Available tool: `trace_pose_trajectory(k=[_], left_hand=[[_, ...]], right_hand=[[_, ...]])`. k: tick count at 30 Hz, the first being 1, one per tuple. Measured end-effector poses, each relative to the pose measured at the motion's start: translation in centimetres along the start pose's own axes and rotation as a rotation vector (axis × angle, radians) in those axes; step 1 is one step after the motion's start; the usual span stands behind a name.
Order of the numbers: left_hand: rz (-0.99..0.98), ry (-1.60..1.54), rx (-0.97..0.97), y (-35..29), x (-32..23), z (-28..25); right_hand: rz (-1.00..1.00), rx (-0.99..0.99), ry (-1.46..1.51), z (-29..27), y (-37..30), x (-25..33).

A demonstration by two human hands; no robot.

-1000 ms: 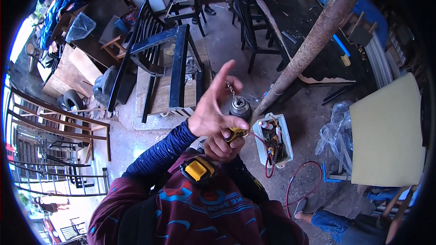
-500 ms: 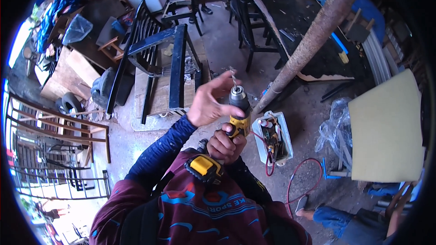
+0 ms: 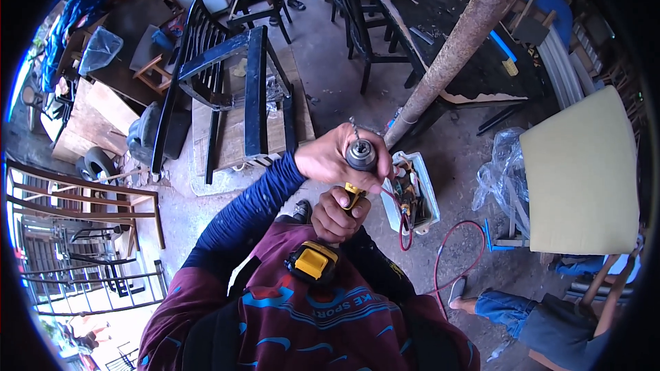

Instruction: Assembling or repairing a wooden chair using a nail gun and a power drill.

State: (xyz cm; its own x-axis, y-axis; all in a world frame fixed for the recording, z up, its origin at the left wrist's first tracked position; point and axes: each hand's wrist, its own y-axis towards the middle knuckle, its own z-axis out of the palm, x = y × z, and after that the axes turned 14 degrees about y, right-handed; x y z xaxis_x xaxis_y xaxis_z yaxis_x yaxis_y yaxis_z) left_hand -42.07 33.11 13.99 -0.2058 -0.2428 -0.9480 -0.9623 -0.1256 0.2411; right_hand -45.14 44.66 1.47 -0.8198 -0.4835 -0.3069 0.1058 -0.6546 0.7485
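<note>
A yellow-and-black cordless drill (image 3: 354, 196) is held upright in front of my chest, its chuck (image 3: 361, 154) facing up. My right hand (image 3: 335, 218) is wrapped round the drill's handle, and the yellow-topped battery (image 3: 313, 261) shows below it. Around the chuck, the fingers of my left hand (image 3: 326, 156) are closed, thumb on the near side. A thin twisted drill bit (image 3: 355, 129) rises above the chuck, beside my left fingers. Whether those fingers also touch the bit is hard to make out.
A dark chair frame (image 3: 256, 96) lies on a wooden board at left. A rusty pole (image 3: 454, 55) slants to the right, beside a white tool bin (image 3: 432, 199). A red hose (image 3: 440, 254) curls on the floor. A cream panel (image 3: 581, 178) and a person (image 3: 550, 330) are at right.
My left hand has come round from the chuck's side and closed on it. The drill has tilted so the chuck faces up more. The view has shifted slightly.
</note>
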Motion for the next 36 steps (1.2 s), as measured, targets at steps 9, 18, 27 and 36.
trace_pose_trajectory(k=[9, 18, 27, 36], left_hand=[[-0.412, 0.110, -0.645, -2.4, -0.4, 3.9], [-0.220, 0.398, -0.516, -6.7, -3.2, 0.6], [0.200, 0.201, -0.339, -11.5, 1.3, -4.7], [0.405, -0.039, -0.236, -15.2, 3.5, -8.9]], right_hand=[[0.052, -0.439, -0.241, 0.5, -3.6, -0.2], [0.153, 0.063, 0.030, -3.2, 0.4, -1.6], [0.188, 0.108, -0.074, -9.0, 1.5, -2.5], [0.116, 0.162, -0.195, -17.2, 3.3, -7.3]])
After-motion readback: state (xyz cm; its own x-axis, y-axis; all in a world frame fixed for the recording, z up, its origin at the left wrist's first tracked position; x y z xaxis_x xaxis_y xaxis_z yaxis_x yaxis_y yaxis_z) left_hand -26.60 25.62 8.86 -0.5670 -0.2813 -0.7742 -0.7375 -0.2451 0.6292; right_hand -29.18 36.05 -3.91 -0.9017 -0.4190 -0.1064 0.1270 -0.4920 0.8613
